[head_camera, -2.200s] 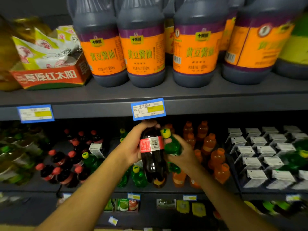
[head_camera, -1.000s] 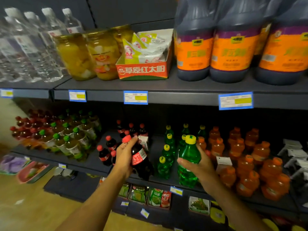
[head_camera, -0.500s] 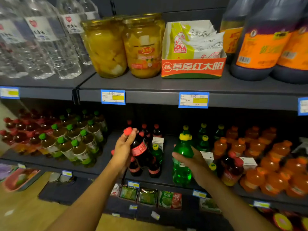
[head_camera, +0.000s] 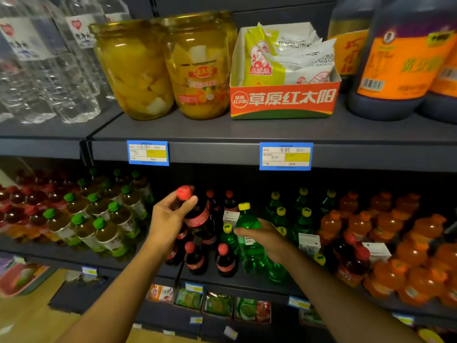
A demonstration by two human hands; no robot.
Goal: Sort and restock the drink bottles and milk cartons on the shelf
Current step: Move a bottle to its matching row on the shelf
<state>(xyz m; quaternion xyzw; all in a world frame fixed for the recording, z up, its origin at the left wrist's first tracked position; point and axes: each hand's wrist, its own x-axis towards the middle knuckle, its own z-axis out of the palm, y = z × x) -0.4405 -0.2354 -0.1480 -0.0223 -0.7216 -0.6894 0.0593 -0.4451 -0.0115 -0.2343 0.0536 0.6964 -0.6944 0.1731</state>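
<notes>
My left hand (head_camera: pixel 169 217) grips a dark cola bottle (head_camera: pixel 199 219) with a red cap and red label, tilted above the standing cola bottles (head_camera: pixel 223 261) on the middle shelf (head_camera: pixel 74 256). My right hand (head_camera: pixel 265 240) grips a green bottle (head_camera: pixel 248 233) with a yellow cap, upright just right of the cola group. More green bottles (head_camera: pixel 303 219) stand behind it. Small white milk cartons (head_camera: pixel 309 245) sit among the bottles; one carton (head_camera: pixel 230 216) stands between the two held bottles.
Orange drink bottles (head_camera: pixel 408 243) fill the shelf's right side, green-capped tea bottles (head_camera: pixel 103 219) and red drinks the left. The upper shelf (head_camera: pixel 247 129) carries water bottles, fruit jars (head_camera: pixel 197 68), a red box (head_camera: pixel 284 100) and soy sauce jugs (head_camera: pixel 395 65). Sachets line the bottom shelf.
The view swung left and closer to the cola section. Both hands kept their bottles; the cola bottle moved up and left over the cola group, the green bottle went deeper into the shelf.
</notes>
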